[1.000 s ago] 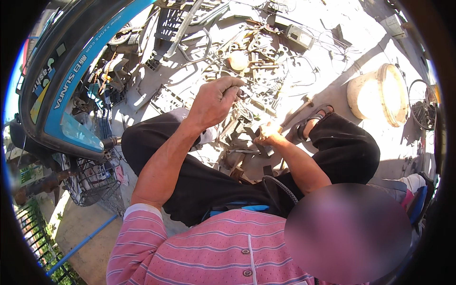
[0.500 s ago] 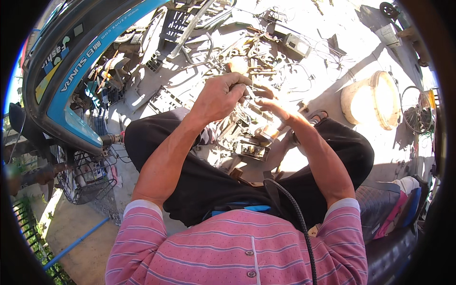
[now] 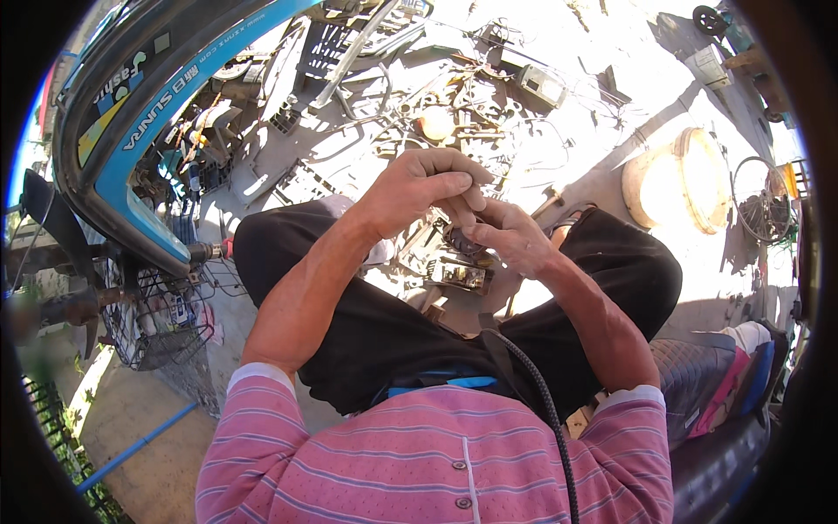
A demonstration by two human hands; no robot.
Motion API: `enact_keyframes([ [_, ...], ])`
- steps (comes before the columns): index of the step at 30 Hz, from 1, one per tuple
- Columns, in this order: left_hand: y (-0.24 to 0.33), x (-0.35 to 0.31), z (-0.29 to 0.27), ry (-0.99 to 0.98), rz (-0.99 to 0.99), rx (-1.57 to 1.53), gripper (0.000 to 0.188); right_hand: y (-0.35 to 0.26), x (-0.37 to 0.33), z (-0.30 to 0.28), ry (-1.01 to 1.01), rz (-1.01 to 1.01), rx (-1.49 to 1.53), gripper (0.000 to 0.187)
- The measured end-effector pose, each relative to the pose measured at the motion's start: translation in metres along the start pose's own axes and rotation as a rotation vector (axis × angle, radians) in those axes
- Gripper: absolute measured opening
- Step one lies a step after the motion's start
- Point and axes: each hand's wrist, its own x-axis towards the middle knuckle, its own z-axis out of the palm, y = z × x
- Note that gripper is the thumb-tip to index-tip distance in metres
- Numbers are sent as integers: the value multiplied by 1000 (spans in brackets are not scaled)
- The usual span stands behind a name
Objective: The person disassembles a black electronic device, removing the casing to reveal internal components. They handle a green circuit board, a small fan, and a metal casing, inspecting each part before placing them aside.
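My left hand [image 3: 417, 190] is bent over, thumb and fingers pinched together in front of my lap. My right hand [image 3: 517, 241] meets it from the right, its fingers closed and their tips touching those of the left. Whatever lies between the fingertips is too small and covered to make out. Just under the hands, a dark roundish metal part [image 3: 463, 242] shows; whether it is touched, I cannot tell. Below that, on the ground between my legs, sits a boxy metal part [image 3: 460, 274] with an open top.
Metal tools and scrap [image 3: 476, 113] litter the sunlit ground ahead, around a round yellowish object [image 3: 436, 124]. A grey box [image 3: 543, 86] lies beyond. At the left are a blue-and-black vehicle panel [image 3: 153, 148] and wire basket [image 3: 166, 319]; at the right, a pale bucket [image 3: 672, 185] and spoked wheel [image 3: 764, 201].
Both hands have come down and slightly nearer my body. The right hand's fingers, spread before, are now drawn in against the left fingertips. The thin object seen between them is now covered.
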Motion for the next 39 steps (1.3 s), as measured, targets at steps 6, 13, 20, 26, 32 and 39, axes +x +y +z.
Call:
enact_keyframes([
  [6, 1, 17, -33, 319, 54, -82, 25, -16, 3, 1, 51, 173, 103, 36],
  [13, -7, 30, -40, 476, 64, -50, 26, -19, 1, -9, -9, 116, 394, 43],
  [20, -14, 35, -36, 489, 40, 64, 28, -30, -3, -10, -32, 85, 502, 42],
  [26, -11, 24, -12, 174, -36, 160, 35, -32, 0, -12, 29, 99, 521, 36],
  [32, -9, 19, -10, 158, -40, 248, 26, -28, -1, -9, 76, 103, 496, 31],
  [39, -14, 18, -19, 235, 58, 233, 18, -27, 0, -11, 58, 89, 555, 27],
])
